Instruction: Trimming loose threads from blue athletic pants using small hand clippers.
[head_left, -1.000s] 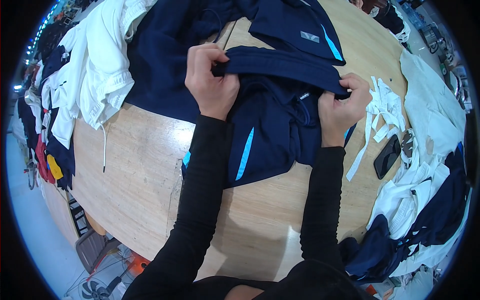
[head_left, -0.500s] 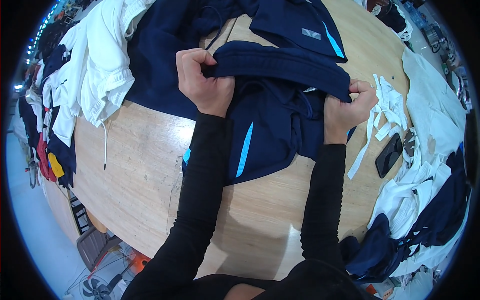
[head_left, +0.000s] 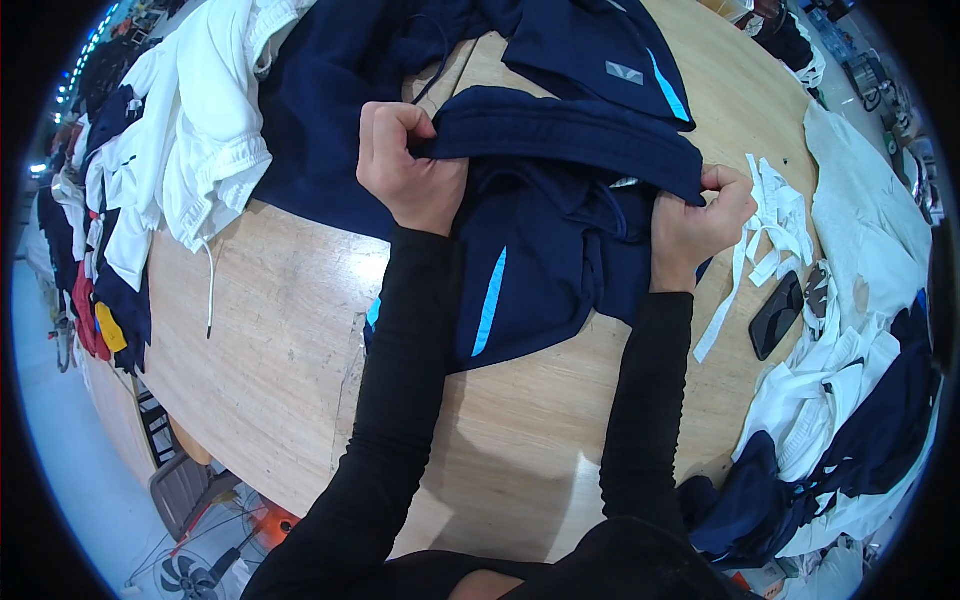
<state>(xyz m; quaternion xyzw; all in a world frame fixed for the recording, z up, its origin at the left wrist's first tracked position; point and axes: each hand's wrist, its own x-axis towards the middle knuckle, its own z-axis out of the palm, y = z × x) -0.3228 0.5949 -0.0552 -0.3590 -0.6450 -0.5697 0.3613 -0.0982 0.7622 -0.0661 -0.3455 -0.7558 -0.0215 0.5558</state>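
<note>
Navy shorts (head_left: 545, 265) with light blue side inserts lie in front of me on the table. Their waistband (head_left: 570, 130) is raised and stretched between my two fists. My left hand (head_left: 412, 175) is closed around the band's left end, thumb side up. At the right end, my right hand (head_left: 698, 225) pinches the band between thumb and curled fingers. Under the band a dark drawcord loop and a bit of a pale label show. Another navy garment (head_left: 595, 65) with a grey patch and a blue insert lies just beyond.
White garments (head_left: 205, 110) with a hanging cord are heaped at left, beside more dark clothing. To the right lie white fabric strips (head_left: 780, 225), a black phone (head_left: 776, 315) and piled white and navy cloth (head_left: 800, 420). A fan (head_left: 190, 578) stands below the wooden table (head_left: 270, 330).
</note>
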